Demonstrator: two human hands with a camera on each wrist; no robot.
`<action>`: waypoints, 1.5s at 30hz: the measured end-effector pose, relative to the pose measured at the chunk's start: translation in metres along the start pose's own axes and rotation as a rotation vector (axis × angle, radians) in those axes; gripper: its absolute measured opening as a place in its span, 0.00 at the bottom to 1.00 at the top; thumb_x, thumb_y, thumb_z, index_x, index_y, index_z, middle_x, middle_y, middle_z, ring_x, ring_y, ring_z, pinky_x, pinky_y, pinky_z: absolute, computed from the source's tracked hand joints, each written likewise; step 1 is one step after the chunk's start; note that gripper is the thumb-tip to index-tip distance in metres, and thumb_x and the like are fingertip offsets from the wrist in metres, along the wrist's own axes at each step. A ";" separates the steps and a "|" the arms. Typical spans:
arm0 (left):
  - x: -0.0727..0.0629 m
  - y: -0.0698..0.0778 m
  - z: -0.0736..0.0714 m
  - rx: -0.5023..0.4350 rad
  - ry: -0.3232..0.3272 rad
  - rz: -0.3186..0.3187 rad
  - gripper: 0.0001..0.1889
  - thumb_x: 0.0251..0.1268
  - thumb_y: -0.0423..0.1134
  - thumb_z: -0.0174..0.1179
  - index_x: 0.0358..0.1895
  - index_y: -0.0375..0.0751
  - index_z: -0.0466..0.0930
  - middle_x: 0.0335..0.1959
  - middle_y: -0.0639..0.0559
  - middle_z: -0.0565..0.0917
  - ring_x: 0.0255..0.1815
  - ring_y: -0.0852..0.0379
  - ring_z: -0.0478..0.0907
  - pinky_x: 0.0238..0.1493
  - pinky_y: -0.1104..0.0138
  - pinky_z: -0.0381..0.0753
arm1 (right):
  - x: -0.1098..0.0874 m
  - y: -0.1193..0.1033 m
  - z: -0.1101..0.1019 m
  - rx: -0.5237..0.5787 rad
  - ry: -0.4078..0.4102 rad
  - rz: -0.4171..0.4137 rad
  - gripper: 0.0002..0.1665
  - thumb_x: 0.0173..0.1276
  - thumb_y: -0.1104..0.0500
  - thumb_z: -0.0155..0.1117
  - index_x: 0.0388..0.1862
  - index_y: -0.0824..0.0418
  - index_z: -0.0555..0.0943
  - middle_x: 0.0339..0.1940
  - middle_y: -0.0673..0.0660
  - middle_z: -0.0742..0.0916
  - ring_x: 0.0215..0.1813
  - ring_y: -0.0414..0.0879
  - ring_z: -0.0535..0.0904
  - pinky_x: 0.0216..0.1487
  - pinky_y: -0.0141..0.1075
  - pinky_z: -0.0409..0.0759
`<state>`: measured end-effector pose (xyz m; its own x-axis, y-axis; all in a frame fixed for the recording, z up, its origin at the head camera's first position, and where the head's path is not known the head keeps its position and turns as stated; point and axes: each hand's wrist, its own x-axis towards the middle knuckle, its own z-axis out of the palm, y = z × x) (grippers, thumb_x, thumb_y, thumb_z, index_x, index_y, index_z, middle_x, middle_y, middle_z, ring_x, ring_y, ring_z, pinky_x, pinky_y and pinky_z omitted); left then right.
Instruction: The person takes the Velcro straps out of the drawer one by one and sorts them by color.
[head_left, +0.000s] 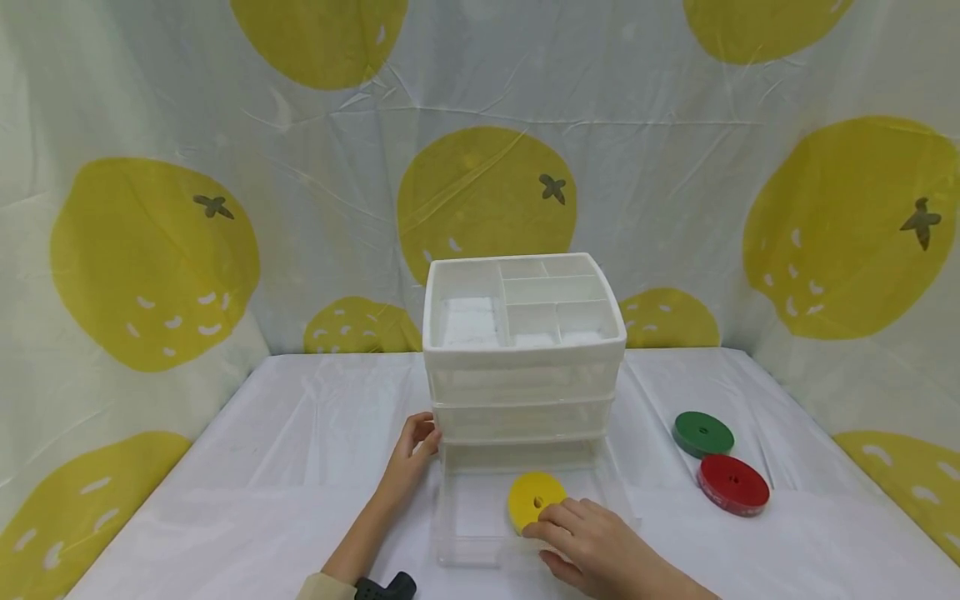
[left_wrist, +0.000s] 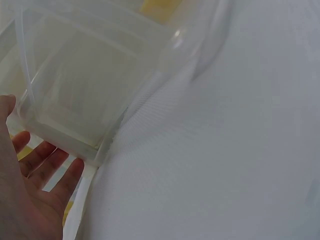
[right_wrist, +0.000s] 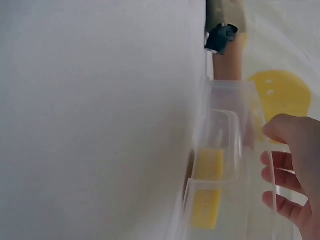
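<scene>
A white drawer unit (head_left: pixel 525 375) stands on the table with its clear bottom drawer (head_left: pixel 468 550) pulled out toward me. A yellow ribbon roll (head_left: pixel 531 493) lies inside that drawer, to the right of its middle; its yellow edge (right_wrist: pixel 206 207) shows through the plastic in the right wrist view. My right hand (head_left: pixel 592 546) grips the drawer's front rim, fingers over the edge beside the roll and thumb on the outer side. At the unit's left side, my left hand (head_left: pixel 412 454) rests its fingertips (left_wrist: pixel 75 170) against the plastic, fingers spread.
On the table to the right, a green ribbon roll (head_left: pixel 703 434) and a red ribbon roll (head_left: pixel 733 484) lie close together. The unit's top tray (head_left: pixel 468 321) has several compartments. A white curtain (head_left: pixel 330 208) printed with yellow fruit hangs behind and along both sides.
</scene>
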<state>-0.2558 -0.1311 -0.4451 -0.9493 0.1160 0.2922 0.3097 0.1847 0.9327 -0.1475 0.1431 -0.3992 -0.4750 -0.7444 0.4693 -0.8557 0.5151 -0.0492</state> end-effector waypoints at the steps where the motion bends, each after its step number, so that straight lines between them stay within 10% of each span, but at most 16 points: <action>1: 0.000 0.000 0.000 0.000 -0.001 0.001 0.16 0.67 0.38 0.50 0.55 0.38 0.64 0.45 0.42 0.75 0.45 0.68 0.71 0.47 0.73 0.74 | 0.000 0.001 0.000 -0.007 -0.012 0.006 0.17 0.57 0.52 0.66 0.47 0.48 0.78 0.41 0.43 0.83 0.37 0.34 0.76 0.40 0.25 0.78; 21: 0.000 0.000 -0.001 -0.001 -0.002 0.007 0.17 0.67 0.39 0.49 0.56 0.38 0.63 0.46 0.42 0.75 0.48 0.64 0.71 0.47 0.72 0.74 | 0.020 0.024 -0.004 -0.203 -0.003 0.040 0.31 0.58 0.44 0.62 0.60 0.45 0.69 0.57 0.47 0.78 0.51 0.40 0.77 0.47 0.39 0.78; 36: 0.001 -0.004 -0.001 -0.001 -0.005 0.004 0.17 0.67 0.39 0.50 0.56 0.39 0.64 0.46 0.42 0.74 0.47 0.65 0.71 0.47 0.73 0.74 | 0.026 0.045 0.003 -0.052 -0.326 0.221 0.32 0.59 0.38 0.57 0.62 0.41 0.66 0.63 0.47 0.73 0.61 0.46 0.71 0.57 0.48 0.70; 45: 0.001 -0.004 -0.001 0.003 -0.011 0.010 0.17 0.67 0.39 0.50 0.56 0.39 0.63 0.46 0.43 0.75 0.47 0.67 0.71 0.47 0.72 0.74 | 0.030 0.050 0.009 0.010 -0.403 0.166 0.23 0.57 0.40 0.61 0.53 0.37 0.75 0.61 0.48 0.75 0.60 0.47 0.72 0.55 0.46 0.71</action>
<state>-0.2583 -0.1329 -0.4483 -0.9454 0.1287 0.2995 0.3197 0.1863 0.9290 -0.2067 0.1428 -0.3957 -0.6470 -0.7590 0.0732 -0.7618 0.6393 -0.1043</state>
